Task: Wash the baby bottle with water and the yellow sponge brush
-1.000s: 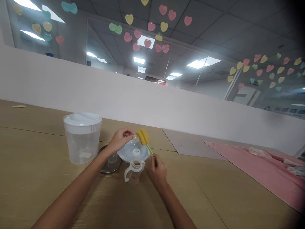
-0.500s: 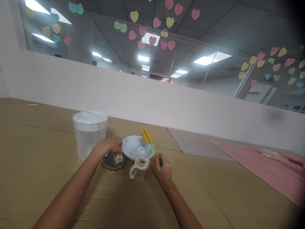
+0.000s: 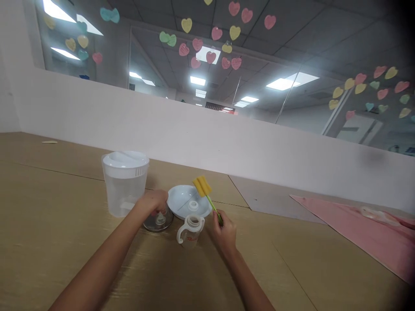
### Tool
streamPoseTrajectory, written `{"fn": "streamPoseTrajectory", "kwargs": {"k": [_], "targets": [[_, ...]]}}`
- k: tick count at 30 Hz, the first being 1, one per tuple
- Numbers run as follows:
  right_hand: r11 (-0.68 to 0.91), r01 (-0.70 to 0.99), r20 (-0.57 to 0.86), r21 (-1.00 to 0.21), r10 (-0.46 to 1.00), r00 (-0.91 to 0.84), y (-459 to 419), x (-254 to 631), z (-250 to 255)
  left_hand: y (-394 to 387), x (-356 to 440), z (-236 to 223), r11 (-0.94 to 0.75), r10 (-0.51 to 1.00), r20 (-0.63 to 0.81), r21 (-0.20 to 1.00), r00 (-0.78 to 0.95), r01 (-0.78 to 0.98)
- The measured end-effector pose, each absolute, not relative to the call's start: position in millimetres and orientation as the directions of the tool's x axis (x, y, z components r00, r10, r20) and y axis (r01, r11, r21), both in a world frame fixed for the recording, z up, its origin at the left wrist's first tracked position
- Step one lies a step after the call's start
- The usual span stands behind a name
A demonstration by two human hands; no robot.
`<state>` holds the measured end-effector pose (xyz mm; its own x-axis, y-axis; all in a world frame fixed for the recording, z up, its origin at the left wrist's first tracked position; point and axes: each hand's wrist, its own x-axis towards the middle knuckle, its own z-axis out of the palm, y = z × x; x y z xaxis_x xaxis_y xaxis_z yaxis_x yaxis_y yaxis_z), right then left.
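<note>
My left hand [image 3: 151, 204] is curled over a clear teat-like piece [image 3: 160, 220], which stands on a round glass lid with a metal rim [image 3: 158, 226]; I cannot tell whether the fingers grip it. My right hand [image 3: 225, 233] is closed around the green handle of a bottle brush with a yellow sponge head [image 3: 202, 186]. The sponge sticks up over a shallow white dish [image 3: 181, 198], which holds a white screw ring [image 3: 193, 205]. Between my hands, a clear baby bottle with a white handle [image 3: 191, 231] stands open-topped.
A clear plastic pitcher with a white lid [image 3: 125, 183] stands left of the glass lid. All of this sits on a light wooden table [image 3: 78, 259]. A pink towel [image 3: 350, 229] lies to the right, and a low white partition [image 3: 207, 142] runs behind.
My left hand has moved down and to the left, from beside the sponge to the glass lid, and the clear piece now stands there. My right hand keeps the brush.
</note>
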<state>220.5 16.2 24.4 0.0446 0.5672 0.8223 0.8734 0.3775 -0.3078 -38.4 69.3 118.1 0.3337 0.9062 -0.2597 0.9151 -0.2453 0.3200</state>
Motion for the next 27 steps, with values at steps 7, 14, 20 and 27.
{"fn": "streamPoseTrajectory", "kwargs": {"k": [7,14,20,27], "targets": [[0.374,0.868,0.813,-0.326,0.580,0.055,15.0,221.3,24.1,77.5,5.4,110.2,-0.516,0.856,0.189,0.273,0.481,0.812],[0.369,0.879,0.824,-0.304,0.564,0.048,16.5,224.9,20.6,94.7,50.4,68.3,-0.511,0.858,0.110,0.260,0.501,0.819],[0.358,0.886,0.828,-0.295,0.559,0.050,16.0,224.5,22.1,95.0,50.4,59.1,-0.481,0.871,0.062,0.308,0.487,0.821],[0.383,0.866,0.845,-0.321,0.530,0.079,14.6,223.6,23.4,87.1,27.3,87.3,-0.544,0.839,0.263,0.400,0.476,0.737]]}}
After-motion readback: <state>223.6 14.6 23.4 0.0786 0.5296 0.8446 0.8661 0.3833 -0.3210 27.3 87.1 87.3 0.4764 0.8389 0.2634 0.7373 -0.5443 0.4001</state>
